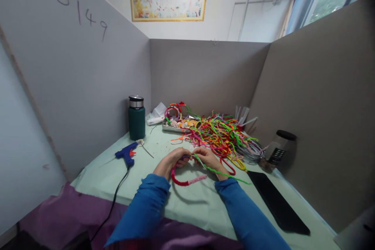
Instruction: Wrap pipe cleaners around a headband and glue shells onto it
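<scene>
My left hand [177,159] is closed on a curved band [182,183] wrapped in red and pink pipe cleaner, whose pink end curls back towards the right. Fingertips of my right hand [207,159] pinch a bright green pipe cleaner [222,173] against the band's upper end. The green tail runs out to the right below my right hand. Both hands meet just above the table, and the fingers partly hide the spot where green meets the band.
A tangled heap of coloured pipe cleaners [219,131] lies behind my hands, beside a tray [175,129] of small pieces. On the left are a green bottle [136,121] and a blue glue gun [126,154] with its cord. A black slab [277,201] and a jar [277,150] are at right.
</scene>
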`<state>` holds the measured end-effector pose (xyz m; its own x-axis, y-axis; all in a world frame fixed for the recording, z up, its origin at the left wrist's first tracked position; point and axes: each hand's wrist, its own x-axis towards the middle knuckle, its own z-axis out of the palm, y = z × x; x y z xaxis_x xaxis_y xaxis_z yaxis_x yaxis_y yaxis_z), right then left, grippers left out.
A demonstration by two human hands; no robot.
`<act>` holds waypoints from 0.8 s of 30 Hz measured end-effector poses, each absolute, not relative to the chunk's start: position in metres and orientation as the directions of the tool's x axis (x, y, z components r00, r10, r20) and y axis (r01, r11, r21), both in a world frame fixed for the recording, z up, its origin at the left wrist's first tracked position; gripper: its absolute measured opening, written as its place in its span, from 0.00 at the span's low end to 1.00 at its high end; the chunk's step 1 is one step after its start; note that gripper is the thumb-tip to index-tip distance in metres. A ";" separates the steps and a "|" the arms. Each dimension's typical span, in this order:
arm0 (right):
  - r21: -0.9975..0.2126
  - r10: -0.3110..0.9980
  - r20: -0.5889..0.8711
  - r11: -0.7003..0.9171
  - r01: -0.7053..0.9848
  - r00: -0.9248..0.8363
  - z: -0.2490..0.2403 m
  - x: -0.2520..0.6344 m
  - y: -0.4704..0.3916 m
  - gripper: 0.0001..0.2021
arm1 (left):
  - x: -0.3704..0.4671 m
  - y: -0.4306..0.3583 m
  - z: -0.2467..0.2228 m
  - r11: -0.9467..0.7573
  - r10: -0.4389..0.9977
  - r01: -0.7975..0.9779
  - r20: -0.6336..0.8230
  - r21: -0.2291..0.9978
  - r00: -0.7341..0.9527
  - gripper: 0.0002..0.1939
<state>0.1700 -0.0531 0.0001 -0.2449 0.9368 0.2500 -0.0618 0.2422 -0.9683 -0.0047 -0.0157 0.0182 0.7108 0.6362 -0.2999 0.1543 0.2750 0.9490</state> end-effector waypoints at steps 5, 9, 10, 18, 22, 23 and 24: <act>-0.970 0.940 0.240 0.219 -0.109 -0.244 -0.005 0.168 -0.050 0.14 | -0.004 -0.015 0.018 0.275 0.605 0.194 -0.327 0.942 0.726 0.10; -0.972 0.947 0.233 0.220 -0.081 -0.223 -0.006 0.167 -0.051 0.13 | -0.003 -0.016 0.019 0.261 0.620 0.200 -0.322 0.945 0.715 0.12; -0.972 0.947 0.233 0.222 -0.073 -0.221 -0.006 0.167 -0.051 0.13 | -0.003 -0.016 0.019 0.255 0.623 0.206 -0.323 0.945 0.712 0.12; -0.973 0.956 0.213 0.189 -0.134 -0.202 -0.012 0.162 -0.047 0.13 | 0.000 -0.027 0.027 0.155 0.669 0.158 -0.222 0.975 0.709 0.13; -0.978 0.966 0.178 0.152 -0.144 -0.189 -0.013 0.160 -0.046 0.11 | 0.001 -0.033 0.032 0.110 0.682 0.097 -0.147 0.989 0.716 0.13; -0.976 0.965 0.189 0.164 -0.146 -0.180 -0.012 0.160 -0.046 0.10 | 0.001 -0.033 0.031 0.119 0.689 0.107 -0.160 0.987 0.707 0.13; -0.972 0.963 0.210 0.186 -0.147 -0.168 -0.011 0.161 -0.047 0.09 | 0.001 -0.032 0.031 0.132 0.695 0.124 -0.181 0.983 0.696 0.12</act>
